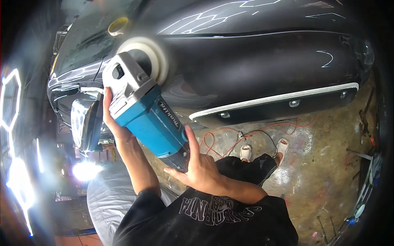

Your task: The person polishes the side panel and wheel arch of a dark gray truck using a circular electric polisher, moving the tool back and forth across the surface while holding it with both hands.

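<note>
Both my hands hold a teal, silver and black power polisher [150, 123] tilted over a dark grey car body panel [230, 61]. My left hand [118, 127] is closed along the left side of the tool, just below its silver head. Around the black rear end of the body, my right hand [199, 166] is wrapped, with its fingers mostly hidden under the tool. The round white pad [161, 61] lies against or very close to the panel, and its blurred edge suggests spinning. Hazy smears show on the paint beside it.
A yellow ring like a tape roll [118, 26] rests on the car beyond the pad. A mirror-like housing [84, 123] juts out at left. An orange cord [262, 130] lies looped on the stained floor by my feet. Silvery sheeting [108, 201] covers something at lower left.
</note>
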### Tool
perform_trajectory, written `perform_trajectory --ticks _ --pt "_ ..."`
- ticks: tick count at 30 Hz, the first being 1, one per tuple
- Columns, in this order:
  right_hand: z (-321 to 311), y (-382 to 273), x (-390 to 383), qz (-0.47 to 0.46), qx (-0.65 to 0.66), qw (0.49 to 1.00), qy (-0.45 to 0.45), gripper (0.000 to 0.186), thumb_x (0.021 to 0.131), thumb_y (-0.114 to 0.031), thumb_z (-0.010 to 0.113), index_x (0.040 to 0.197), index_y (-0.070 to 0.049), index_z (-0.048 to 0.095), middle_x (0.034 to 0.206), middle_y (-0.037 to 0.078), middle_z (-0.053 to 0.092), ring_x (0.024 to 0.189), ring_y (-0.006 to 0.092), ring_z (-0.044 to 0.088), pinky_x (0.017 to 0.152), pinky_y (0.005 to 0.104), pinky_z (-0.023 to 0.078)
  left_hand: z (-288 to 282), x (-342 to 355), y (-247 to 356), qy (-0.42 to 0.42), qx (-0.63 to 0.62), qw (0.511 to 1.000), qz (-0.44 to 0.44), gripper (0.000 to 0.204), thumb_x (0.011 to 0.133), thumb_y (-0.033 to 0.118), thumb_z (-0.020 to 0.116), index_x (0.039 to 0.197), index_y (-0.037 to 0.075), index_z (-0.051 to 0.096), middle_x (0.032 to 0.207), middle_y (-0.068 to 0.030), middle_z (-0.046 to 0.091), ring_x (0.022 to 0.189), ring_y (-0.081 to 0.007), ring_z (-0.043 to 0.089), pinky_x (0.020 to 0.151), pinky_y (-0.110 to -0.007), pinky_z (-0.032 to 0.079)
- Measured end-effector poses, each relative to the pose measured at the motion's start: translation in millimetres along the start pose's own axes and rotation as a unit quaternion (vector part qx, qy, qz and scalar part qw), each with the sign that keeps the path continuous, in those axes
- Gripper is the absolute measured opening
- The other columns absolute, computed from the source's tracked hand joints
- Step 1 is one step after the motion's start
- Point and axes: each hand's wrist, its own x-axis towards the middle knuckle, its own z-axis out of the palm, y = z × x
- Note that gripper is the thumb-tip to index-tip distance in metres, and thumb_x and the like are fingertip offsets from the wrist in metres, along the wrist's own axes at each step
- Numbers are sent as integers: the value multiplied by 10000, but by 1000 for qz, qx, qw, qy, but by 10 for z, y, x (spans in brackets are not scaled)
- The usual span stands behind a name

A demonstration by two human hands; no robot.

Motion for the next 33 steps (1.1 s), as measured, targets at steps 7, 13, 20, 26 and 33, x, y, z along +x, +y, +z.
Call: perform_trajectory --ticks 7,13,20,26,33 --pt "134 173 171 -41 -40 996 -74 1123 778 -292 797 1537 -18 16 924 269 662 713 405 680 614 449 549 -700 -104 -115 -26 -33 999 19 551 1016 422 379 1370 9 463 1192 -175 638 1027 -273 660 881 -404 550" --pt "-167 474 159 -20 -164 976 -141 1082 716 -200 806 1554 -142 124 956 226 671 742 399 678 628 474 553 -751 -498 -807 21 -114 993 37 747 982 595 261 1371 -15 448 1199 -236 621 979 -399 657 878 -530 545" --pt "-968 322 -76 38 -287 931 -223 1068 719 -141 780 1558 -192 120 830 201 680 690 381 674 618 478 542 -315 -1029 -1524 82 -230 970 -14 814 952 654 255 1373 -14 451 1194 -220 630 992 -408 655 947 -557 506" --pt "-1538 29 -570 136 -304 921 -203 1076 725 -166 772 1556 -272 97 957 224 697 752 404 687 663 477 557 208 -1496 -1774 180 -287 934 -116 805 944 668 305 1367 -2 451 1186 -201 628 977 -370 645 894 -482 518" --pt "-2081 -96 -1195 182 -261 945 -71 1039 685 -114 769 1540 -164 181 1086 235 676 979 413 670 830 443 542 1114 -1914 -1785 113 -254 934 -222 567 987 466 493 1374 53 453 1275 -117 598 1137 -245 588 989 -410 459"
